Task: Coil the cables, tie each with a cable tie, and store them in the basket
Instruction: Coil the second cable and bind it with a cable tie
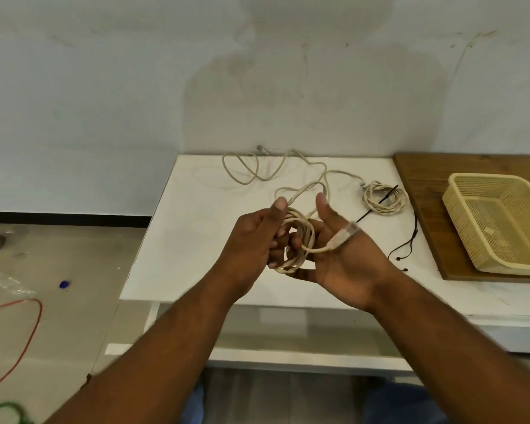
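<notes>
L hand (254, 240): fingers curled round beige cable coil (300, 240).
R hand (346, 261): holds same coil, thumb up.

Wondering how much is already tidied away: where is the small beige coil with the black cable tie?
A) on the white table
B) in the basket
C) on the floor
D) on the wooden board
A: the small coil with the black cable tie lies on the white table, just left of the wooden board; no cable shows in the basket.
</notes>
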